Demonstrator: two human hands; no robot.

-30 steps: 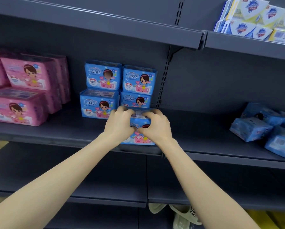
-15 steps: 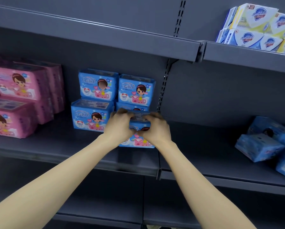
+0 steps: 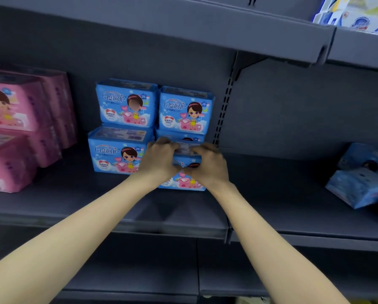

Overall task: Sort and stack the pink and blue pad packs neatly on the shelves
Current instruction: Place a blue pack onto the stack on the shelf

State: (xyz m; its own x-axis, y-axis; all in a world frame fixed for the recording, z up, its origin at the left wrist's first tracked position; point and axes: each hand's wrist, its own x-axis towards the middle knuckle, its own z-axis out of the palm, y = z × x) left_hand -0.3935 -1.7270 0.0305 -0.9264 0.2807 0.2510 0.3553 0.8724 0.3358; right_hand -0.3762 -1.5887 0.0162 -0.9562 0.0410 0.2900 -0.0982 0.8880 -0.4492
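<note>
My left hand [image 3: 160, 160] and my right hand [image 3: 207, 166] both grip one blue pad pack [image 3: 183, 182] that stands upright on the middle shelf [image 3: 183, 224]. The pack sits in front of a stack of blue packs: two on top [image 3: 126, 103] [image 3: 184, 110] and one at lower left [image 3: 115, 153]; the lower right one is mostly hidden behind my hands. Pink pad packs [image 3: 19, 128] are stacked at the left of the same shelf.
Several loose blue packs [image 3: 361, 183] lie tumbled at the shelf's right end. White and blue boxes [image 3: 359, 14] sit on the upper shelf at top right. A slotted upright [image 3: 224, 106] divides the shelf bays. A lower shelf [image 3: 128, 281] runs below.
Both hands have pushed the blue pack back along the shelf, from near its front edge toward the blue stack. The camera has drawn nearer to the shelf.
</note>
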